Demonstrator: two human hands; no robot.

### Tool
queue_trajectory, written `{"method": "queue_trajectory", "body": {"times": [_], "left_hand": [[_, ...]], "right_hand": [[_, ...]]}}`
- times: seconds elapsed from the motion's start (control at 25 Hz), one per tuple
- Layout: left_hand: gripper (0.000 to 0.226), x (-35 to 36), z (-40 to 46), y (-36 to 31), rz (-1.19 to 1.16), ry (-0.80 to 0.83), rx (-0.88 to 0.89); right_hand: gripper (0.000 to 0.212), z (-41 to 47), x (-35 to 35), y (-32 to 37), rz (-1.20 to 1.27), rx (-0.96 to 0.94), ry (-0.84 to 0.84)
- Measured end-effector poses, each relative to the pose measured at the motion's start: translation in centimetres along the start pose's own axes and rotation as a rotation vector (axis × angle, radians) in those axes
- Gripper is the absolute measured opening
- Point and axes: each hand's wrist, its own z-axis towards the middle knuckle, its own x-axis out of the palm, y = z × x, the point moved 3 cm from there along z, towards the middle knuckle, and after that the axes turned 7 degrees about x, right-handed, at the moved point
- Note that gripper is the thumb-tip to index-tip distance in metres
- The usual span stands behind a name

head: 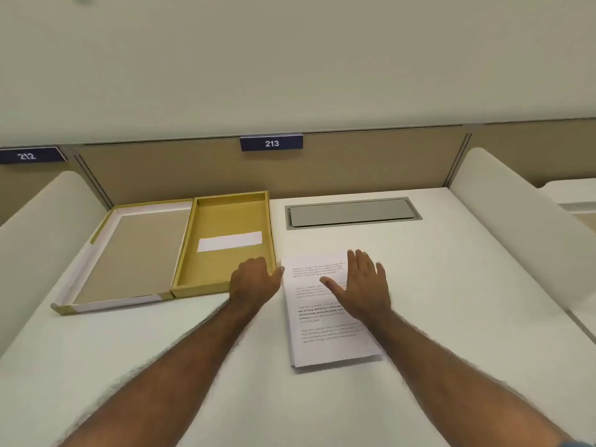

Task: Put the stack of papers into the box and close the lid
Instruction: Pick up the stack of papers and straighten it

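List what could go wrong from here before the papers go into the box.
1. The papers are already fanned at the near edge; lifted by the right hand and left hand, sheets may slide apart.
2. The box looks barely wider than the papers, so corners could catch on its walls.
3. The white slip lying in the box will likely be buried underneath.

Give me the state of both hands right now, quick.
Left hand: fingers curled, at the left edge of the papers, by the box; a grip cannot be told.
Right hand: open, flat over the papers, holding nothing.
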Motion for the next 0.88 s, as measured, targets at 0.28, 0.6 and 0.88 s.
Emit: {"method": "queue_trajectory", "body": {"times": [0.28, 0.6, 0.88], "left_hand": [[0.083, 8.5, -1.4, 1.0, -0.34, 0.373, -0.27], [0.076, 11.4, -0.4, 1.0, -0.514, 0.397, -0.416], [0.061, 12.1, 0.1, 0.6, -0.519, 0.405, -0.499]], "right_hand": [[0.079, -0.6, 3.9, -3.8, 0.448, 0.442, 0.182], [0.058, 4.6, 5.7, -7.1, 0.876, 0.669, 0.546], [0.034, 6.2, 4.5, -6.7, 1.047, 0.654, 0.785]]}}
